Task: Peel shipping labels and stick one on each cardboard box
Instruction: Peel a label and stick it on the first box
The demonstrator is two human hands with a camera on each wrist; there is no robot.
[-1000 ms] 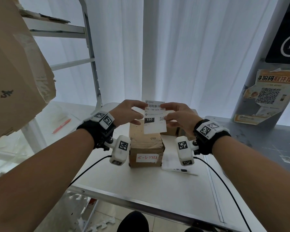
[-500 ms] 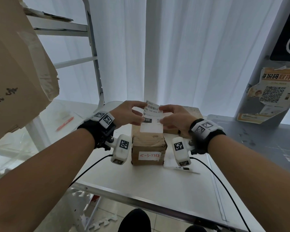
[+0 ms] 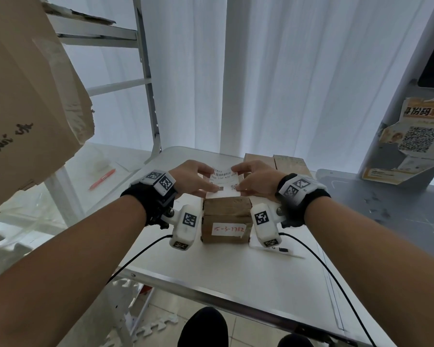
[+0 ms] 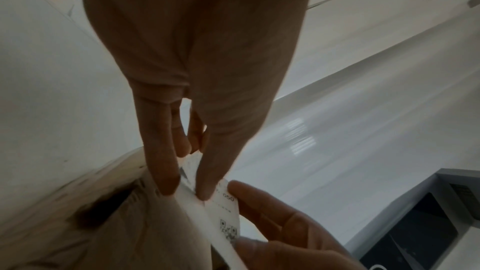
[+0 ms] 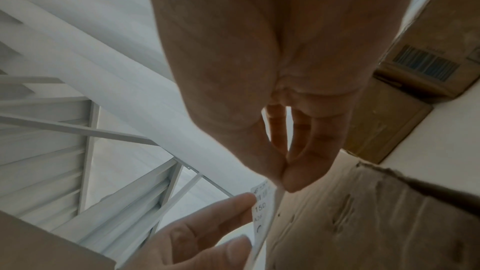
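Observation:
A white shipping label (image 3: pixel 224 182) with a barcode lies just over the top of a small brown cardboard box (image 3: pixel 226 219) on the white table (image 3: pixel 211 269). My left hand (image 3: pixel 198 179) pinches its left edge between thumb and fingers, and my right hand (image 3: pixel 254 181) pinches its right edge. The label's near edge meets the box top; whether the rest touches I cannot tell. In the left wrist view, the label (image 4: pixel 226 217) sits between my left fingertips (image 4: pixel 166 184). The right wrist view shows the label (image 5: pixel 262 208) beside the box (image 5: pixel 363 223). A handwritten sticker (image 3: pixel 228 229) is on the box's front.
More cardboard boxes (image 3: pixel 286 162) stand behind the hands at the table's back. A backing sheet (image 3: pixel 281 250) lies right of the box. A red pen (image 3: pixel 102 179) lies on the left surface. A large carton (image 3: pixel 23 96) overhangs at upper left beside a metal rack (image 3: pixel 145 71).
Both hands have lowered the label from upright in the air down onto the top of the small box, tilting it flat.

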